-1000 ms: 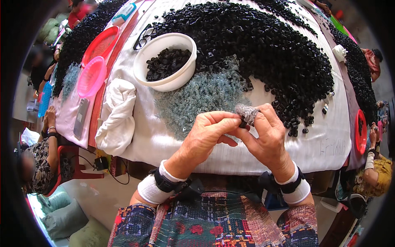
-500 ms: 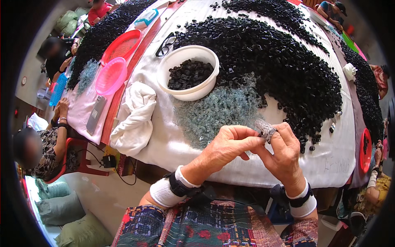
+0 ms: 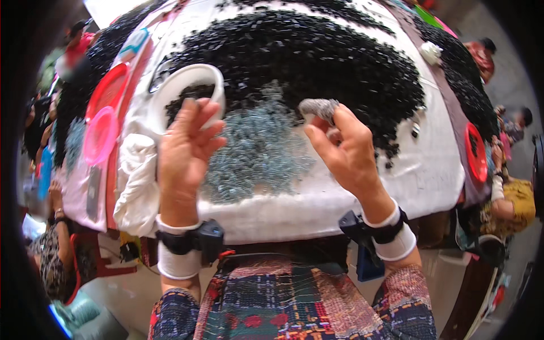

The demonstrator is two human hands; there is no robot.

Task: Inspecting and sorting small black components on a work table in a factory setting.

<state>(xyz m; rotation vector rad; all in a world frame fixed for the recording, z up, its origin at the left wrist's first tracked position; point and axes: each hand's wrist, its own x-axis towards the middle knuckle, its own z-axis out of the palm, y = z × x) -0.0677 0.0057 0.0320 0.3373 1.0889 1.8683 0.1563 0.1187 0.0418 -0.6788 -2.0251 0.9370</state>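
My left hand (image 3: 188, 153) is raised with its fingers spread, in front of the white bowl (image 3: 156, 107); it covers part of the rim. Small black plastic pieces (image 3: 195, 92) lie in that bowl. Nothing shows between the left fingers. To the right, my right hand (image 3: 354, 147) hovers by the edge of the black heap, its thumb apart from the index finger. A silvery-grey wrap (image 3: 318, 106) covers the index fingertip. Between the hands lies a pile of small clear, bluish coil-like pieces (image 3: 255, 150). Motion blurs both hands slightly.
A large heap of black pieces (image 3: 317, 62) spreads behind, on a white tablecloth (image 3: 306, 218). At left are a bunched white cloth (image 3: 136, 181), a pink basket (image 3: 100, 136) and a red tray (image 3: 107, 90). A red bowl (image 3: 480, 153) stands at right. Other people sit along both sides.
My hands have come apart from the pinch they shared. The left moved left and up to the white bowl; the right moved slightly left and up. The view has shifted.
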